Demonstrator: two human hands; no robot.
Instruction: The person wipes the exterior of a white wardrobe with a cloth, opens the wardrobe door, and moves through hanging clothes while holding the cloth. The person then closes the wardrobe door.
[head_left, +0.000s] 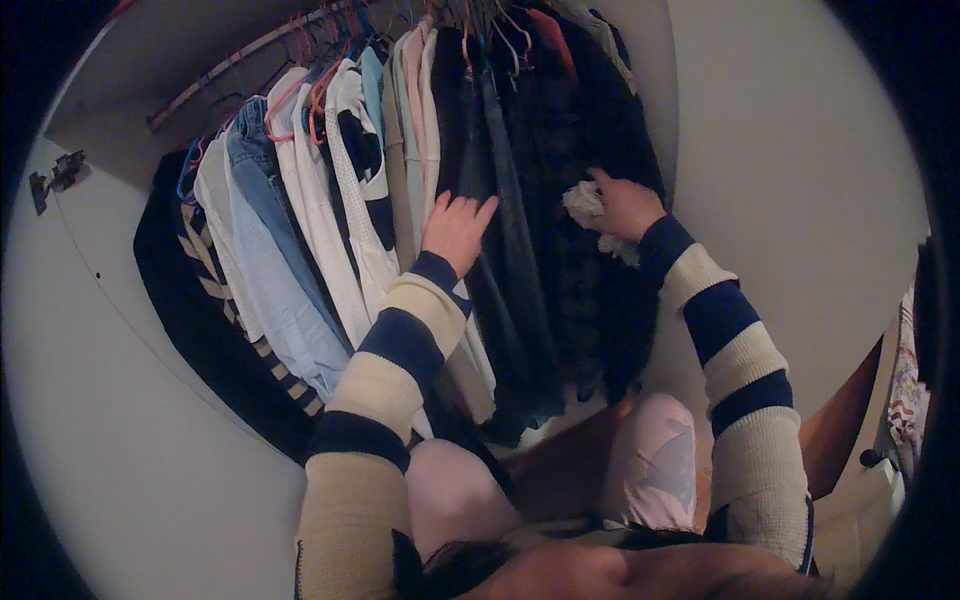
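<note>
Against the dark garments (517, 300) hanging in a wardrobe, my left hand (457, 229) is spread with its fingers apart. It rests at the edge between a dark garment and a row of pale ones (411, 127). My right hand (630, 206) grips a crumpled whitish cloth (583, 202) in front of the dark clothes at the right. A loose end of pale material hangs below that hand. Further left hang a light blue shirt (274, 300), a denim jacket (251, 139) and several white tops (307, 165).
A hanging rail (247, 52) with several coloured hangers runs across the top. White wardrobe panels (765, 165) stand on the right and left, the left one bearing a metal hinge (60, 176). My knees (660, 457) are below, over a brown wooden floor (562, 469).
</note>
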